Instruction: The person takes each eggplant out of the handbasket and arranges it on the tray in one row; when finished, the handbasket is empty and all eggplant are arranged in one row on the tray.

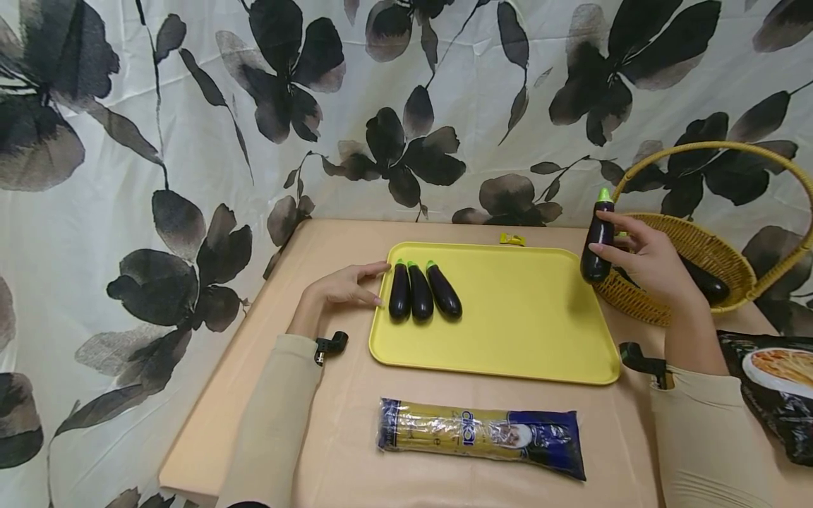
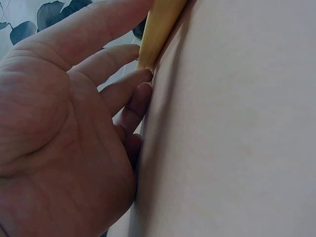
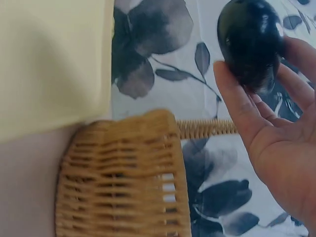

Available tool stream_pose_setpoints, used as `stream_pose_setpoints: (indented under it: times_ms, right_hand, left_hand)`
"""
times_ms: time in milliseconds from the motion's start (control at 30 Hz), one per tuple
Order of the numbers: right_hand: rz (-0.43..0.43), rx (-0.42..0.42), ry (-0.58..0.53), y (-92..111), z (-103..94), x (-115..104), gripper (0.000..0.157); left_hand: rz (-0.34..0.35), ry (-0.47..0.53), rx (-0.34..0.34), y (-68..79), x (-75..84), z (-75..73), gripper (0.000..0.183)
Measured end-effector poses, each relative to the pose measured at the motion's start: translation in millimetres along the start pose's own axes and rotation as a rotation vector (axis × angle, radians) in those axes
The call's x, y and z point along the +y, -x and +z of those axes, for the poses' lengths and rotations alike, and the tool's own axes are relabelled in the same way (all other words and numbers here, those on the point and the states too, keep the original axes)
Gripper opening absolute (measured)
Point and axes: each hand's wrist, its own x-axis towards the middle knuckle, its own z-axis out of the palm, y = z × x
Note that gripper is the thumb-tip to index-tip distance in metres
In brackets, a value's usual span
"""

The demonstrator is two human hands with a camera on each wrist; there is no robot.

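Note:
My right hand [image 1: 654, 264] holds an eggplant [image 1: 595, 243] upright by its side, green stem up, between the tray's right edge and the basket. In the right wrist view the same eggplant [image 3: 249, 44] sits between thumb and fingers, above the basket's rim. My left hand [image 1: 343, 288] touches the left edge of the yellow tray [image 1: 521, 310], its fingers fairly straight. On the tray's left part lie three eggplants [image 1: 420, 293] side by side, stems away from me. Another eggplant [image 1: 705, 281] lies in the wicker basket [image 1: 641, 307], partly hidden by my right hand.
A long blue and gold pasta packet [image 1: 483, 434] lies in front of the tray. At the right edge is a black food bag [image 1: 771, 395]. A small yellow wrapped item [image 1: 512, 239] sits behind the tray. Floral cloth [image 1: 406, 141] hangs behind the table [image 1: 254, 423].

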Motion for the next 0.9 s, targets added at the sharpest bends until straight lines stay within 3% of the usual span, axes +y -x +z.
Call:
stream_pose_setpoints:
  times_ms: [433, 667, 900]
  right_hand:
    - [-0.046, -0.151, -0.026, -9, 32.3, -14, 0.073]
    - [-0.058, -0.213, -0.137, -11, 51.7, -15, 0.063]
    - [-0.099, -0.248, -0.072, -16, 64.0, -13, 0.062]
  left_hand:
    - [-0.007, -0.003, 0.005, -1.8, -3.0, 0.9, 0.096]
    - [-0.012, 0.001, 0.005, -2.0, -3.7, 1.5, 0.096]
    - [-0.008, -0.001, 0.010, -2.3, -2.0, 1.6, 0.096]
